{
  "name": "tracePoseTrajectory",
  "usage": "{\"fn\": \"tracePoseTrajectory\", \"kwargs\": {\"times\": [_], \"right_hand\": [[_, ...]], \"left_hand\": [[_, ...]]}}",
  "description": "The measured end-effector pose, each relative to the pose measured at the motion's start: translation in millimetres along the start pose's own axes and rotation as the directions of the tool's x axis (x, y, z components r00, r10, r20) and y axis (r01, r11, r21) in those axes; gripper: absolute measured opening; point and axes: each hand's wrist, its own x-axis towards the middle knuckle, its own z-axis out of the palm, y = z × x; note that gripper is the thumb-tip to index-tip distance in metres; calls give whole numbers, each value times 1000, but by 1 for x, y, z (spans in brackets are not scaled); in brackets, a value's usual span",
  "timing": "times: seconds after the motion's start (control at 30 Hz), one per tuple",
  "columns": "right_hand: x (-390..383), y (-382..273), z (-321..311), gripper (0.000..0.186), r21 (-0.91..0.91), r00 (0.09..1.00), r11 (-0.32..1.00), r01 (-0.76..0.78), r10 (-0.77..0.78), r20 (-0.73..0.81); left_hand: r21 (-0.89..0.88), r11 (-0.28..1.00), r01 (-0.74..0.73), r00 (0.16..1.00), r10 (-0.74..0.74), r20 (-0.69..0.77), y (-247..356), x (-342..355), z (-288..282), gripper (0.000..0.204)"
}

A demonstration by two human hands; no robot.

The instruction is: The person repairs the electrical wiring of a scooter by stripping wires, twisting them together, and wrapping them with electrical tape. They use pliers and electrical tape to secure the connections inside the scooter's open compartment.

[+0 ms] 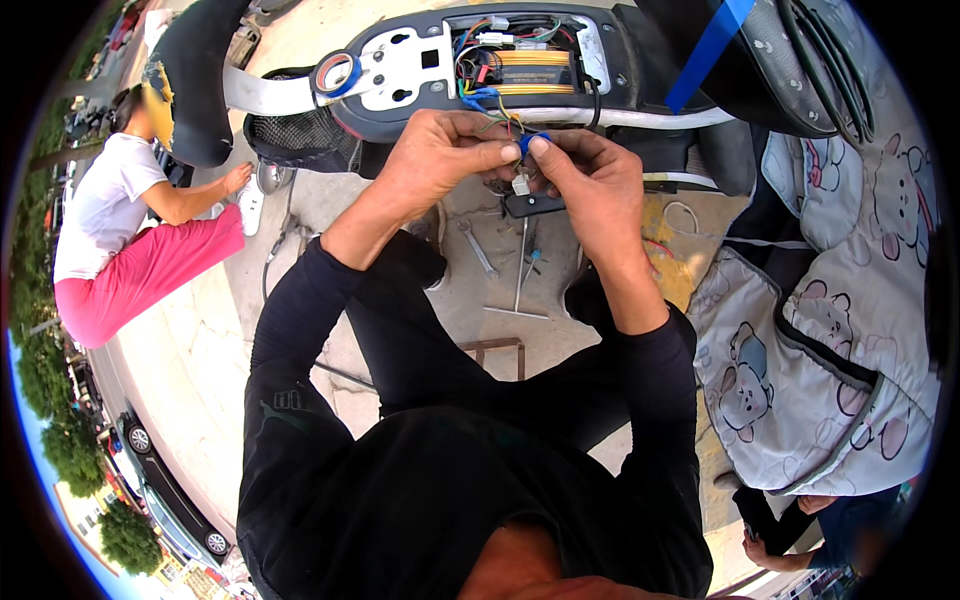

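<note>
While the left hand point(437, 150) pinches wires point(511, 121) and the right hand point(602, 178) tape point(534, 143) beside the scooter point(642, 68), wrapping appears in hand; the next turn calls for even tension, though contact is partly hidden.

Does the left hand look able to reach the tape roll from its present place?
Probably yes: the tape roll lies uncovered at the left end of the white panel, with nothing visible blocking the left hand, though that hand seems busy at the blue piece.
</note>
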Motion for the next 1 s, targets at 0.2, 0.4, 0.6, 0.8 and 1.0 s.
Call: {"fn": "tracePoseTrajectory", "kwargs": {"times": [0.2,0.4,0.6,0.8,1.0], "right_hand": [[1,0,2,25,-17,1000,1000,-15,15,-3],[-1,-2,5,26,-37,1000,999,-20,21,22],[0,3,4,28,-72,1000,997,1,0,12],[-1,10,9,26,-47,999,998,46,-44,26],[-3,10,13,24,-33,996,997,75,-74,42]], "left_hand": [[-70,997,-11,1000,12,18,-4,1,-1,26],[-78,997,23,1000,-22,18,-9,-2,-1,27],[90,996,10,999,-15,48,-1,0,-4,25],[-78,997,14,1000,-15,-10,-3,-13,7,31],[-301,954,-15,1000,22,18,-16,-20,9,31]]}}
